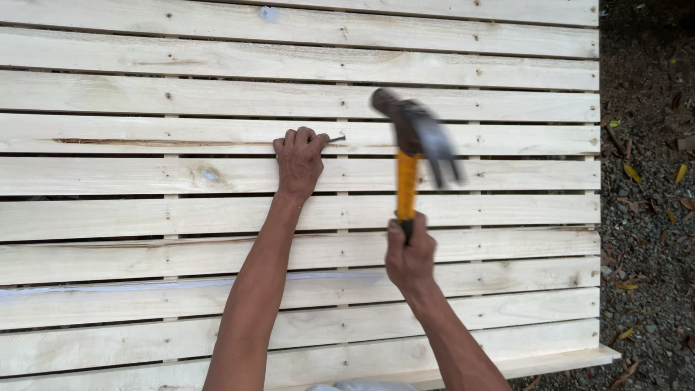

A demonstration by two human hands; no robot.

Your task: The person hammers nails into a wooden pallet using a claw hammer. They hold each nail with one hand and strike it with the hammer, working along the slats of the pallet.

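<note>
Head view looks straight down on two bare forearms stretched out over pale wood. Left hand (299, 161) is curled into a loose fist, knuckles up, thumb and fingers pinching a dark nail (336, 138) that sticks out to the right of the fingertips and lies close to the board's surface. That hand rests on the slatted wooden panel (145, 210), on the plank with a long brown split running along its upper edge. Right hand (410, 255) is closed tight around the bottom of a yellow handle, gripping a claw hammer (414, 145) held up above the boards. Its dark steel head is blurred, with the striking face toward the upper left and the two claws pointing down to the right; the head hangs just right of the nail and near the left fingers, apart from them. Around both hands the panel spreads out as many rough-sawn, light-coloured slats laid side by side with narrow dark gaps, small nail heads dotted in rows across them. Along the right edge of the panel lies dark gravel ground (644, 217) scattered with dry yellow and brown leaves (632, 172).
</note>
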